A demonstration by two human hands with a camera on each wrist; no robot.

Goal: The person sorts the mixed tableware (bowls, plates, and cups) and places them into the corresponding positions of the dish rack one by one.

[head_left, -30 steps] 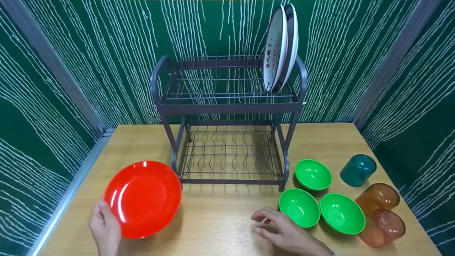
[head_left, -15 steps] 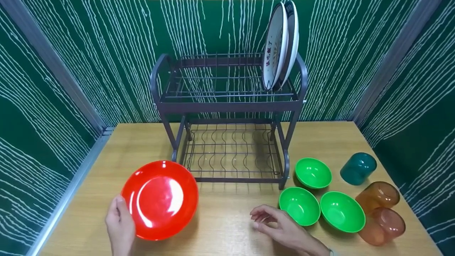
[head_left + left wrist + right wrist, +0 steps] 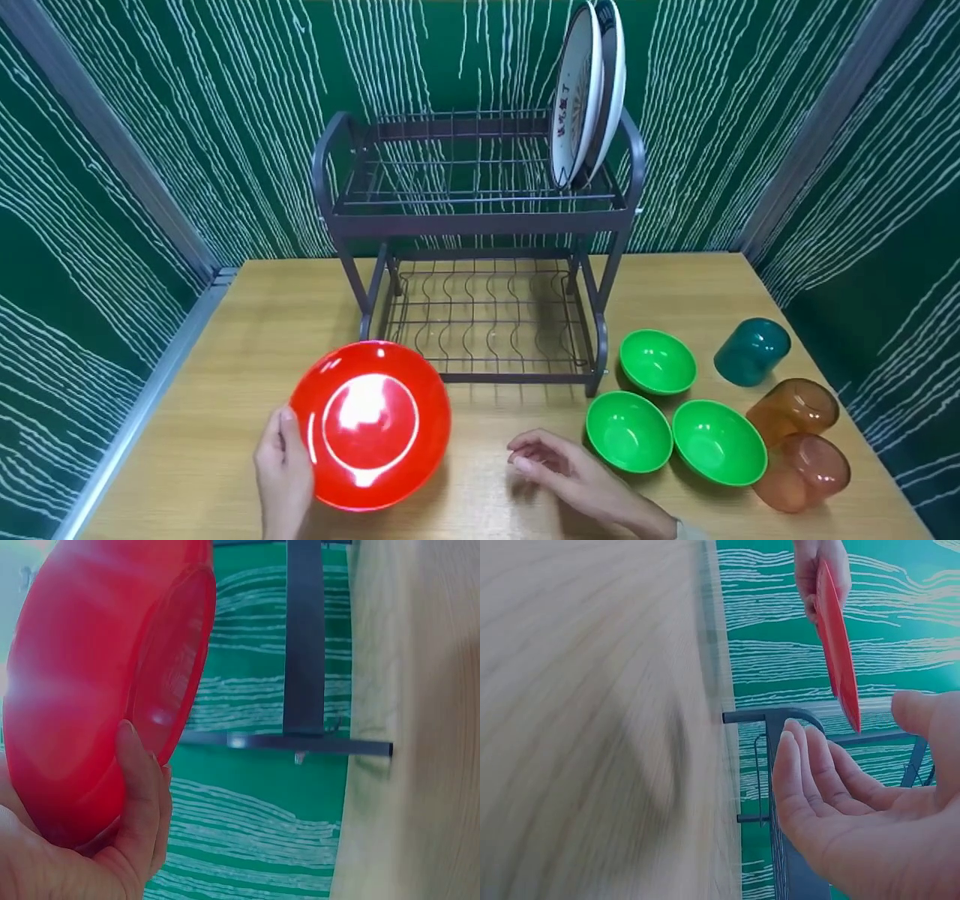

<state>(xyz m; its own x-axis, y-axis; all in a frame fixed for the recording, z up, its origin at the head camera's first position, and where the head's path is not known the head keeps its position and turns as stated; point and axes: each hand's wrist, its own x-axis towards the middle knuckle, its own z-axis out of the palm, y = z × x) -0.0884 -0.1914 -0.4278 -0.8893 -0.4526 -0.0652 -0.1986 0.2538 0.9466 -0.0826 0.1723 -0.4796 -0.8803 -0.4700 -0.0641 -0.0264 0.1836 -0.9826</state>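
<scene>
My left hand (image 3: 285,472) grips a shiny red plate (image 3: 371,427) by its left rim, thumb on the upper face and fingers on the underside. The plate is held above the table, tilted, just in front of the dish rack's lower left corner. In the left wrist view the fingers (image 3: 142,795) press against the plate's underside. My right hand (image 3: 562,472) hovers over the table to the right of the plate, fingers loosely bent and holding nothing. Beside it sits a green bowl (image 3: 628,432).
A dark two-tier dish rack (image 3: 480,223) stands at the back. Two white plates (image 3: 576,105) stand upright at its top right. On the right are two more green bowls (image 3: 720,442), a teal cup (image 3: 752,351), an amber cup (image 3: 795,409) and a pink cup (image 3: 802,474).
My left hand has carried the red plate rightward, toward the middle of the table. The right hand has shifted slightly to the left.
</scene>
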